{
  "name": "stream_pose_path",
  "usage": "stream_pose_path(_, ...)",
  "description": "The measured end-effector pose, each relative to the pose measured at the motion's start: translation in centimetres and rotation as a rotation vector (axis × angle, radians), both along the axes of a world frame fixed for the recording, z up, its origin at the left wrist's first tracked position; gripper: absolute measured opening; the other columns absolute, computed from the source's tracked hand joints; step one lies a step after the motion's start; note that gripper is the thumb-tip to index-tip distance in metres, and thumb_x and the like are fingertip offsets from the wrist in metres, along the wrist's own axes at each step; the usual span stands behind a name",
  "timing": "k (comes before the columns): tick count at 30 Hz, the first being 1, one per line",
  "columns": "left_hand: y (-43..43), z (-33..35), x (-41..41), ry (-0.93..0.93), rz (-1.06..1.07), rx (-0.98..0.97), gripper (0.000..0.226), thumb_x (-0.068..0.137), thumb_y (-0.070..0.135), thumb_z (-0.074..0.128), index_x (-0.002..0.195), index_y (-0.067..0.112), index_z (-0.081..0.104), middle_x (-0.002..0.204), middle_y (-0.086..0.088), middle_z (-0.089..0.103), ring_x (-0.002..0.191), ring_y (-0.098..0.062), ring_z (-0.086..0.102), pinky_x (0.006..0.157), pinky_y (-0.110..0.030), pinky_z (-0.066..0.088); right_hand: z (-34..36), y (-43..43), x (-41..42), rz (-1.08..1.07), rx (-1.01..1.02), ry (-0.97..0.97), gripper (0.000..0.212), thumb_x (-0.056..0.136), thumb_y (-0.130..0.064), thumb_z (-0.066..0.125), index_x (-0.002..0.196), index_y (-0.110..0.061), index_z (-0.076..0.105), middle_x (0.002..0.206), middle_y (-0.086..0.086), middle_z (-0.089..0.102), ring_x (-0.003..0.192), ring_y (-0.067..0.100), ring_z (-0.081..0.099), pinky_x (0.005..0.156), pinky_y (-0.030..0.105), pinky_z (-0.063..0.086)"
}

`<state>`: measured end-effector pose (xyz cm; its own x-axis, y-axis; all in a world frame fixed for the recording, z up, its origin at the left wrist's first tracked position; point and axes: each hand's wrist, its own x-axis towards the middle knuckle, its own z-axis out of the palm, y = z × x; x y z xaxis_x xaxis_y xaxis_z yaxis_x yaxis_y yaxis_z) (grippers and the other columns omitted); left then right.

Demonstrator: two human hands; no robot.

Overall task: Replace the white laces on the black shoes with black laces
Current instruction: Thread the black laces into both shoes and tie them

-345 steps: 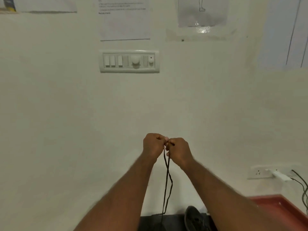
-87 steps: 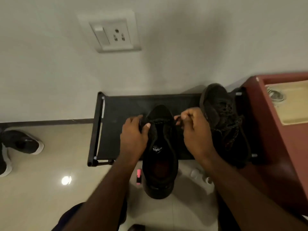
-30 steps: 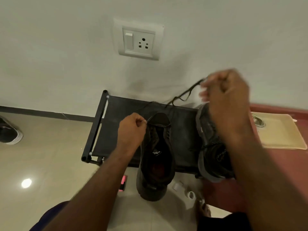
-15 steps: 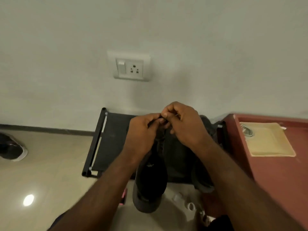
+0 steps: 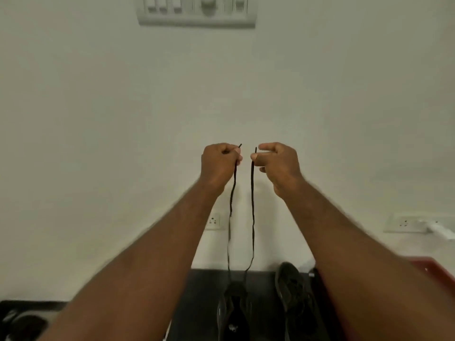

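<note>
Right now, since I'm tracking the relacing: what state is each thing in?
left hand, raised, pinching one end of the black lace
right hand, raised level with it, pinching the other end
black lace, two strands hanging apart, down to the near shoe
near shoe, on the black rack, lace entering at its far end
second shoe, beside it on the rack, untouched

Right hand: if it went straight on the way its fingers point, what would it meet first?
The right hand has its fingers pointing across toward the left hand, so it would likely first meet the thin black shoelace end pinched there, then that hand's thumb. Depth between hands is unclear.
</note>
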<state>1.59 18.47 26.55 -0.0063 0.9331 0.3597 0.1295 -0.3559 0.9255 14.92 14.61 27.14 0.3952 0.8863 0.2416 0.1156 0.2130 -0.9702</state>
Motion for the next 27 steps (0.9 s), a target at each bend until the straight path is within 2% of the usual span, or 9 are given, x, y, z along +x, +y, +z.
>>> stream_pose_path(3, -1.1, 2.1, 0.8, -0.012, 0.004, 0.017, 0.019, 0.087, 0.006, 0.061, 0.074, 0.015, 0.07, 0.075, -0.004, 0.073, 0.075, -0.018, 0.07, 0.073, -0.03, 0.055, 1.7, -0.8, -0.8, -0.019, 0.051, 0.056, 0.014, 0.081, 0.002, 0.076, 0.09, -0.007, 0.07, 0.086, 0.012, 0.073, 0.078, 0.021, 0.069, 0.07, 0.029, 0.055)
stream_pose_path(6, -2.0, 3.6, 1.4, 0.011, -0.01, 0.042, 0.014, 0.085, 0.007, 0.064, 0.078, 0.012, 0.075, 0.082, -0.001, 0.074, 0.083, -0.015, 0.07, 0.077, -0.026, 0.055, 3.1, -1.5, -1.6, -0.02, 0.073, 0.075, 0.011, 0.081, 0.002, 0.076, 0.09, -0.004, 0.073, 0.09, 0.013, 0.074, 0.077, 0.017, 0.068, 0.064, 0.02, 0.052)
stream_pose_path(9, -2.2, 4.4, 1.7, -0.011, -0.036, 0.023, 0.011, 0.084, 0.005, 0.066, 0.08, 0.01, 0.075, 0.084, -0.004, 0.074, 0.085, -0.019, 0.071, 0.08, -0.031, 0.057, 4.2, -1.8, -1.7, -0.01, 0.046, 0.105, 0.009, 0.083, 0.001, 0.076, 0.086, -0.006, 0.072, 0.088, 0.011, 0.074, 0.075, 0.018, 0.068, 0.061, 0.021, 0.051)
stream_pose_path(14, -2.5, 5.0, 1.8, 0.009, 0.013, 0.015, 0.01, 0.085, 0.004, 0.07, 0.078, -0.003, 0.071, 0.083, -0.015, 0.073, 0.082, -0.028, 0.07, 0.076, -0.037, 0.057, 5.2, -2.1, -1.4, -0.001, 0.028, 0.139, 0.009, 0.09, 0.002, 0.068, 0.088, -0.006, 0.069, 0.089, 0.012, 0.072, 0.075, 0.018, 0.067, 0.061, 0.022, 0.054)
stream_pose_path(19, -2.4, 5.3, 1.9, 0.076, 0.039, 0.039, 0.013, 0.086, 0.003, 0.068, 0.079, -0.008, 0.07, 0.082, -0.018, 0.072, 0.077, -0.03, 0.069, 0.075, -0.04, 0.057, 5.5, -1.9, -1.7, -0.01, 0.016, 0.107, 0.007, 0.091, 0.004, 0.067, 0.086, -0.002, 0.069, 0.092, 0.016, 0.071, 0.073, 0.019, 0.066, 0.056, 0.02, 0.052)
stream_pose_path(24, -1.9, 5.1, 1.6, 0.126, 0.07, 0.066, 0.01, 0.086, 0.004, 0.067, 0.08, -0.002, 0.072, 0.08, -0.013, 0.072, 0.082, -0.03, 0.07, 0.075, -0.039, 0.058, 5.3, -1.2, -1.8, 0.0, -0.01, 0.084, 0.007, 0.091, 0.004, 0.066, 0.086, 0.0, 0.069, 0.095, 0.019, 0.072, 0.078, 0.024, 0.069, 0.066, 0.026, 0.059)
stream_pose_path(27, -1.6, 4.9, 1.6, 0.122, 0.069, 0.067, 0.008, 0.086, 0.004, 0.068, 0.082, 0.001, 0.074, 0.08, -0.01, 0.072, 0.082, -0.028, 0.07, 0.075, -0.037, 0.058, 5.1, -0.8, -1.8, 0.012, -0.027, 0.089, 0.012, 0.092, 0.004, 0.065, 0.083, -0.002, 0.069, 0.092, 0.017, 0.071, 0.074, 0.022, 0.068, 0.068, 0.026, 0.06)
